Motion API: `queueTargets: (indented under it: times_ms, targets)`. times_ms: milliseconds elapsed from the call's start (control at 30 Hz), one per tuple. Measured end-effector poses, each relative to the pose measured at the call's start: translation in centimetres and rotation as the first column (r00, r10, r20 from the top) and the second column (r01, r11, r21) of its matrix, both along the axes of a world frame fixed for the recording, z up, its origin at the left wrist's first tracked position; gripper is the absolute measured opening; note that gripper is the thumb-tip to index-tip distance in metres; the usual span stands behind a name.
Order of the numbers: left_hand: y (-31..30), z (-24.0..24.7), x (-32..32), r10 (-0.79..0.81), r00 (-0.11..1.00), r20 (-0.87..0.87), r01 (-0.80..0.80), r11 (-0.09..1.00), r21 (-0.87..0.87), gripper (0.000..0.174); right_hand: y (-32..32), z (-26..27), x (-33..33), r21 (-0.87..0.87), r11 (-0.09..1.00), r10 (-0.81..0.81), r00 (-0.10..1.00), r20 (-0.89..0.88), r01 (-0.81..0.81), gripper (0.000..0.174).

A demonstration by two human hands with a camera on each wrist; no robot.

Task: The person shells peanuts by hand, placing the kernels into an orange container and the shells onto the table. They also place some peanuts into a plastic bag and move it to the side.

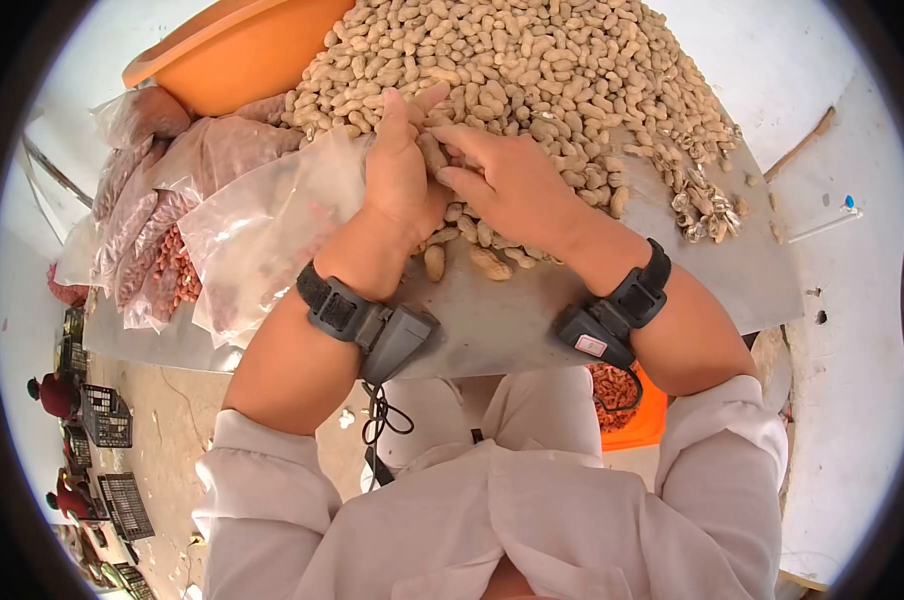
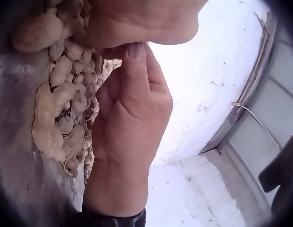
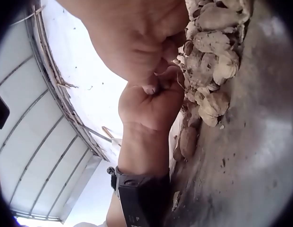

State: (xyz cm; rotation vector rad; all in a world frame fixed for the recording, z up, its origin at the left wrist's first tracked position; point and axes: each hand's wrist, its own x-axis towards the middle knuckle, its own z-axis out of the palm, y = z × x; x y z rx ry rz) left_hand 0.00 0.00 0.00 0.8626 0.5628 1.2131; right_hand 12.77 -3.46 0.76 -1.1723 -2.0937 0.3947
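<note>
A peanut (image 1: pixel 433 156) in its shell sits between the two hands, partly covered by fingers. My left hand (image 1: pixel 397 180) holds it from the left, two fingertips pointing up and away. From the right, my right hand (image 1: pixel 517 185) pinches at it with thumb and forefinger. The hands meet over the near edge of a large pile of unshelled peanuts (image 1: pixel 532 60). In the left wrist view, the right hand (image 2: pixel 130 113) has its thumb against the bent forefinger. The right wrist view shows the right thumb tip at the left hand's (image 3: pixel 149 111) palm, where fingers hide the peanut.
Clear plastic bags (image 1: pixel 282 215) lie left of the pile, some with reddish kernels (image 1: pixel 177 265). Behind them leans an orange basin (image 1: pixel 242 60). Empty shells (image 1: pixel 707 208) lie at the right on the metal tabletop (image 1: pixel 502 325). Below stands an orange container (image 1: pixel 647 425) with reddish contents.
</note>
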Motion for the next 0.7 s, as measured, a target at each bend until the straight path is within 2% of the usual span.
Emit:
queueTargets:
  times_ms: [67,167,267,367,467,567,667,700]
  targets:
    - [-0.3,0.3,0.1,0.009,0.999,0.048,-0.009,1.0,-0.011,0.059,0.1,-0.4,-0.2,0.07,0.998,-0.002,1.0,-0.025,0.004,0.035]
    - [1.1,-0.7,-0.9,0.01,0.998,-0.065,-0.005,0.997,0.075,0.055,1.0,-1.4,-0.3,0.327,0.944,0.015,0.988,-0.152,0.035,0.024]
    - [0.4,-0.4,-0.2,-0.005,0.998,-0.068,0.009,0.999,0.047,0.051,0.4,-0.5,-0.2,0.198,0.98,0.058,0.952,-0.299,0.003,0.02]
    - [-0.3,-0.3,0.1,-0.054,0.993,-0.104,0.057,0.998,0.025,0.045,0.7,-0.8,-0.1,0.255,0.967,0.08,0.953,-0.292,-0.002,0.018]
    - [-0.3,-0.5,-0.1,-0.135,0.981,-0.141,0.141,0.989,0.032,0.042,0.2,0.0,0.1,0.076,0.996,0.079,0.888,-0.453,-0.05,0.019]
    - [-0.7,-0.5,0.5,-0.114,0.985,-0.127,0.126,0.987,0.096,0.037,0.3,0.1,0.6,-0.071,0.991,0.04,0.767,-0.641,-0.111,0.022]
    - [-1.0,-0.1,0.5,-0.067,0.974,-0.215,0.112,0.972,0.204,0.033,1.0,-0.5,0.9,0.005,0.996,-0.07,0.826,-0.56,0.088,0.025]
    - [-1.0,-0.2,0.5,-0.015,0.959,-0.284,0.09,0.963,0.254,0.032,1.6,-0.9,1.1,0.004,0.997,-0.06,0.808,-0.586,0.077,0.025]
